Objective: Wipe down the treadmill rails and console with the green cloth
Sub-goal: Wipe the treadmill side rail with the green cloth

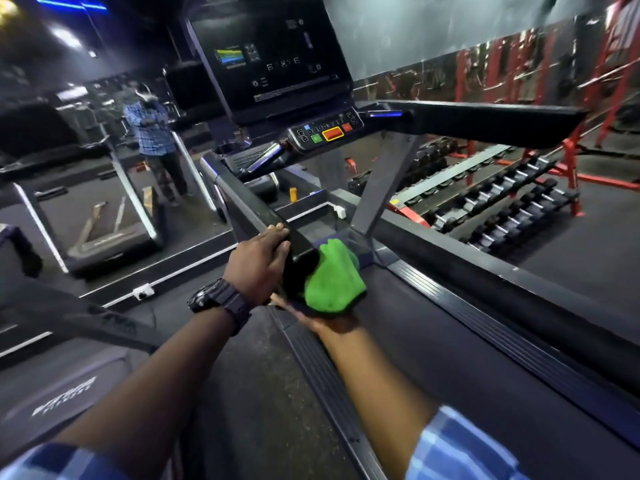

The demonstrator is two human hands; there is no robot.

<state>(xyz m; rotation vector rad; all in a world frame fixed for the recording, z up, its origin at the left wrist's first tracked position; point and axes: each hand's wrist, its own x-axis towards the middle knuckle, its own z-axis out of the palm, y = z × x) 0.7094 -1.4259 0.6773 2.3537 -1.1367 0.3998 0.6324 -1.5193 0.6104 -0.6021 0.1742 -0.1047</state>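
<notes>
**Both hands at the near end of the left handrail**

The left handrail (258,209) runs lengthwise from its blunt near end, low in the middle of the view, up and away toward the console (325,131) and the dark screen (273,57) above it. The left hand (258,263) grips the rail's end from the outer side, fingers curled over the top edge; a dark watch (220,299) sits on that wrist. The right hand (323,315) comes in from below, palm up, pressing the green cloth (334,277) against the rail's end; the cloth hides its fingers, so I cannot tell how far they curl. The right handrail (485,121) lies across the upper right.

Below is the dark treadmill belt (450,358) with ribbed side strips. The room is a dim gym: a dumbbell rack (502,202) filled with dumbbells at right, red frames behind, and a mirror (104,133) at left.
</notes>
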